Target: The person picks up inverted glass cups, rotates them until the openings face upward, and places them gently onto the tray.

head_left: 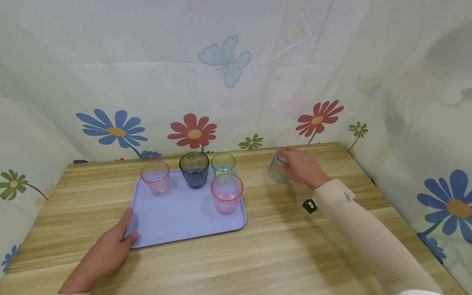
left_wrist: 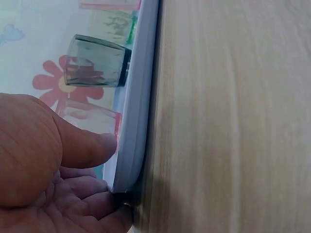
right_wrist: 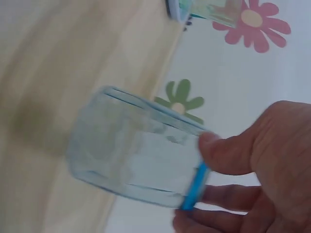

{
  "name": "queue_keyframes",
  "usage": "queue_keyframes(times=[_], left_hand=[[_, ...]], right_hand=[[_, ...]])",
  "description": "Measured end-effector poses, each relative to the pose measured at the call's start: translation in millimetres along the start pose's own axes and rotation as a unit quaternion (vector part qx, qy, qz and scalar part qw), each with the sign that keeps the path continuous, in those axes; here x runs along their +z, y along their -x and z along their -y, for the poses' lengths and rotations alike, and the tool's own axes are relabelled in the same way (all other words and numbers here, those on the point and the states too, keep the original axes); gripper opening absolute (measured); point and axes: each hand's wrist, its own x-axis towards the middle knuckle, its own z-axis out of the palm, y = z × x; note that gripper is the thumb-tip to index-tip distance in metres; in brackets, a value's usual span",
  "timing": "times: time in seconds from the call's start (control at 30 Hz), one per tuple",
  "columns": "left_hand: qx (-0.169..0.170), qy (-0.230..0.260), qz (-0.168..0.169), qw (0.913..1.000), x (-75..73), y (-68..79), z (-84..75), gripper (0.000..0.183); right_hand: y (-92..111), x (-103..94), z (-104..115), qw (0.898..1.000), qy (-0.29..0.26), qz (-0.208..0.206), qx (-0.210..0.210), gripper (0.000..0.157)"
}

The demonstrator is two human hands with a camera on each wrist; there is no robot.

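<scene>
My left hand (head_left: 112,243) grips the near left corner of a lavender tray (head_left: 177,229); in the left wrist view the thumb lies over the rim and the fingers are beneath it. My right hand (head_left: 304,167), right of the tray, pinches a clear bluish cup (head_left: 276,170) by its blue base. That cup is upside down, its wide mouth toward the table. Upright on the tray stand a pink cup (head_left: 156,182) at the back left, a dark grey cup (head_left: 194,172) at the back, a green cup (head_left: 223,164) at the back right and another pink cup (head_left: 227,196) at the right.
The wood-grain table (head_left: 258,258) runs back to a flowered cloth (head_left: 147,82), which also hangs at both sides. A small black object (head_left: 309,206) with a yellow-green patch shows beside the right cuff (head_left: 333,198).
</scene>
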Motion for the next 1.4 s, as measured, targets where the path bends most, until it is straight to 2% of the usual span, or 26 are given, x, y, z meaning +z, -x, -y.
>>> queue_keyframes(times=[0.17,0.27,0.47,0.6,1.0,1.27,1.4], left_hand=[[-0.022,0.003,0.016,0.9996,-2.1,0.0,6.0,0.077],[-0.023,0.008,0.019,0.9995,-2.9,0.5,10.5,0.075],[-0.011,0.017,0.004,0.9998,1.1,6.4,17.6,0.07],[-0.007,0.005,-0.004,1.0,3.2,6.6,17.9,0.069],[-0.008,0.008,-0.001,0.9999,1.5,-0.2,16.1,0.072],[-0.005,0.006,-0.005,1.0,2.2,-1.2,14.7,0.072],[-0.008,0.005,0.003,1.0,0.9,-3.9,14.4,0.072]], right_hand=[[-13,-7.2,12,0.998,0.007,0.042,0.04,0.048],[-22,-10.7,20,0.996,0.025,0.07,0.056,0.047],[-33,-14.7,26,0.993,0.05,0.094,0.044,0.042],[-35,-16.4,24,0.992,0.054,0.106,0.049,0.043],[-37,-16.7,20,0.99,0.048,0.115,0.061,0.042],[-42,-20.7,14,0.988,0.008,0.121,0.091,0.044],[-41,-19.6,13,0.989,0.001,0.117,0.092,0.045]])
